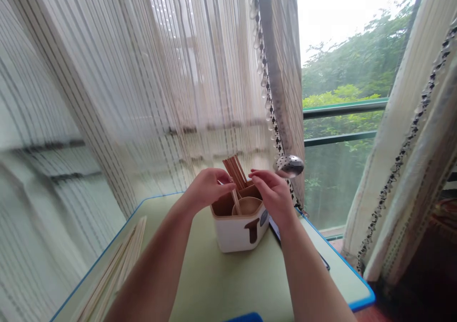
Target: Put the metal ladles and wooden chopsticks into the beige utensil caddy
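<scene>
At the centre of the frame, we see a white plastic caddy with a brown interior and a brown T-shaped mark (232,235), standing upright on a pale green table with a blue edge (210,274). The left hand (209,188) pinches the upper end of a pale slender stick (235,200), whose lower part slants into the caddy's front compartment, beside a tan rounded piece (253,205); we cannot tell whether the two touch. The right hand (274,193) is at the caddy's right rim, its thumb and fingertips drawn close together; we cannot tell whether anything lies between them. A perforated bowl of shiny metal (290,166) shows just beyond its knuckles; its handle is hidden.

A bundle of reddish-brown wooden chopsticks (236,169) leans toward the upper left behind the divider. More pale, thin wooden sticks (123,262) lie at the lower left of the frame, well apart from the caddy, and a dark flat slab, probably a phone (275,229), lies partly under the right forearm.

For good handling, we judge that the light pinch near the stick's top suits the narrow opening, since it leaves the fingers above the rim. We do best to guide the stick along its own slant, clear of the tan piece and the divider. Steadying the rim with the right hand would guard against tipping, and we should keep that wrist from knocking the metal bowl.
</scene>
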A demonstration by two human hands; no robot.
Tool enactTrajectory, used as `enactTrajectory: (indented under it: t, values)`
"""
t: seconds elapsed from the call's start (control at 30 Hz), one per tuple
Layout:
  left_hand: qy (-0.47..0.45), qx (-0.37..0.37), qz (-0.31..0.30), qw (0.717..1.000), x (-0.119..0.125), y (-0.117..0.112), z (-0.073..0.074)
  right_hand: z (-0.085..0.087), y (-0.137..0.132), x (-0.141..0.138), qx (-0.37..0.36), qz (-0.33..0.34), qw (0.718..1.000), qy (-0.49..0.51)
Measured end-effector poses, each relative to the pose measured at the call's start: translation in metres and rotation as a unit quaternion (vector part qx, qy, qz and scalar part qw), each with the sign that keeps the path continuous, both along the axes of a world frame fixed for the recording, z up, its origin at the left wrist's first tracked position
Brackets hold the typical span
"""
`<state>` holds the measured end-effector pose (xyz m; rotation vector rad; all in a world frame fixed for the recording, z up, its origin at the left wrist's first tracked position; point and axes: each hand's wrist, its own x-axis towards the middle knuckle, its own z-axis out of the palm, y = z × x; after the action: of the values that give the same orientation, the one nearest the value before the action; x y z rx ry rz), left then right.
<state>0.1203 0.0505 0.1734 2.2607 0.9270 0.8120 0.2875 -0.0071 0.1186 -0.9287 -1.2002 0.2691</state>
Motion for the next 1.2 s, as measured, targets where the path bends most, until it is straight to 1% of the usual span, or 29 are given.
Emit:
enactTrajectory:
  t: [0.07,0.17,0.23,0.27,0.37,0.47,0.57,0.63,0.67,0.73,0.77,0.83,0.9,0.97,1.03,1.2]
  values:
    - [-0.006,-0.005,-0.002,1.000,-0.001,-0.002,0.001,-0.001,-0.001,-0.002,-0.005,0.005,1.000,-0.018]
    - [-0.011,-0.017,-0.004,1.000,-0.003,-0.003,0.002,-0.004,-0.001,-0.008,-0.014,0.034,0.998,-0.057]
    - [-0.005,-0.010,0.010,1.000,-0.003,-0.002,0.002,-0.007,0.001,-0.012,-0.025,0.049,0.993,-0.104]
    - [0.001,0.002,0.023,1.000,-0.003,-0.001,0.002,-0.008,0.002,-0.015,-0.033,0.045,0.990,-0.132]
    - [0.024,0.039,0.062,0.997,-0.002,0.001,0.000,-0.013,0.006,-0.020,-0.058,0.005,0.977,-0.206]
    - [0.057,0.028,0.071,0.995,-0.003,0.001,0.000,-0.015,0.008,-0.022,-0.063,-0.021,0.965,-0.253]
    - [0.089,-0.012,0.051,0.995,-0.009,-0.004,0.007,-0.016,0.006,-0.022,-0.057,-0.051,0.954,-0.291]
    - [0.115,-0.018,0.043,0.992,-0.015,-0.006,0.012,-0.016,0.005,-0.023,-0.051,-0.074,0.946,-0.311]
    - [0.134,-0.010,0.049,0.990,-0.019,-0.007,0.015,-0.017,0.004,-0.024,-0.048,-0.080,0.943,-0.319]
    - [0.189,0.008,0.083,0.978,-0.027,-0.004,0.017,-0.019,0.005,-0.027,-0.040,-0.084,0.939,-0.332]
    - [0.223,0.008,0.106,0.969,-0.031,0.000,0.017,-0.021,0.006,-0.029,-0.035,-0.085,0.937,-0.338]
    - [0.288,-0.025,0.133,0.948,-0.038,0.009,0.013,-0.024,0.010,-0.034,-0.023,-0.093,0.930,-0.354]
    - [0.320,-0.072,0.126,0.936,-0.043,0.019,0.008,-0.025,0.013,-0.039,-0.008,-0.105,0.925,-0.366]
    - [0.318,-0.097,0.103,0.937,-0.045,0.027,0.003,-0.026,0.015,-0.042,0.006,-0.114,0.922,-0.369]
    - [0.307,-0.099,0.091,0.942,-0.045,0.033,0.000,-0.027,0.016,-0.045,0.023,-0.116,0.924,-0.363]
    - [0.292,-0.085,0.100,0.947,-0.044,0.039,-0.004,-0.030,0.018,-0.048,0.052,-0.088,0.933,-0.346]
